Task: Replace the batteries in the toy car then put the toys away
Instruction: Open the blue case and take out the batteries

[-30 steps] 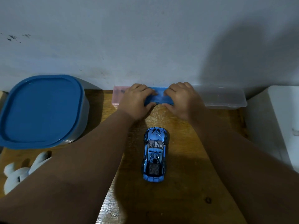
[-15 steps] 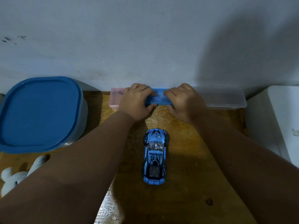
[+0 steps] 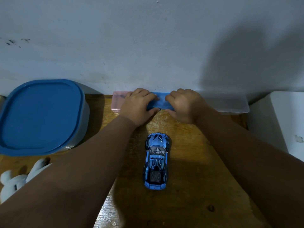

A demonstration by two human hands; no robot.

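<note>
A shiny blue toy car [image 3: 156, 162] stands on the wooden table [image 3: 194, 170], nose toward the wall. Beyond it, against the wall, lies a small blue box [image 3: 162, 102] between a pink box [image 3: 118, 102] and a clear plastic box [image 3: 230, 102]. My left hand [image 3: 138, 106] grips the blue box's left end, fingers over its top and thumb on its front. My right hand [image 3: 182, 106] grips its right end the same way. Both hands hide most of the blue box.
A large container with a blue lid [image 3: 39, 116] fills the left side. A white plush bunny [image 3: 18, 180] lies in front of it, partly behind my left forearm. A white appliance [image 3: 283, 122] stands at the right edge. A grey wall closes the back.
Both hands stay on the blue box; the fingers have shifted only slightly. The car has not moved.
</note>
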